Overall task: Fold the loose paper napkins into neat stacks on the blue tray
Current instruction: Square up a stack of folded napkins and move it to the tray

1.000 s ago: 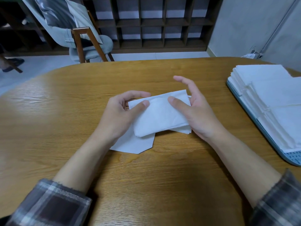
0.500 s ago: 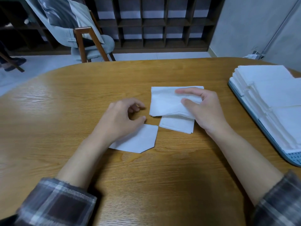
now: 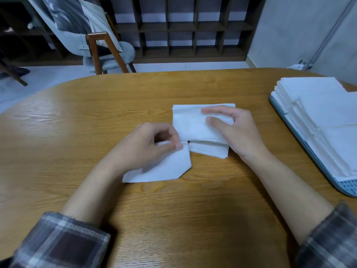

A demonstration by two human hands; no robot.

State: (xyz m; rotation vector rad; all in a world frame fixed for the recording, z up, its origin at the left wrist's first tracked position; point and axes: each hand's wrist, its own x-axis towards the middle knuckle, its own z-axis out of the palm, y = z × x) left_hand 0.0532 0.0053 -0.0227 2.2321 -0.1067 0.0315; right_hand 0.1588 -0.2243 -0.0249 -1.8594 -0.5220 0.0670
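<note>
- Your right hand [image 3: 241, 130] grips the folded napkin [image 3: 189, 124], thumb on top, mid-table.
- Your left hand [image 3: 143, 147] pinches the flat napkin [image 3: 166, 167] at its top edge, just beside it.
- Stacked napkins [image 3: 328, 105] fill the blue tray [image 3: 345, 187], far right.

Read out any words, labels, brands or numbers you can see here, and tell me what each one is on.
No readable text anywhere.
The folded napkin, the angled napkin and the napkin stacks on the blue tray are plain white, unprinted.
The table, plaid sleeves, chair and shelving show no labels.
A small white object by the wall is too small to tell.
</note>
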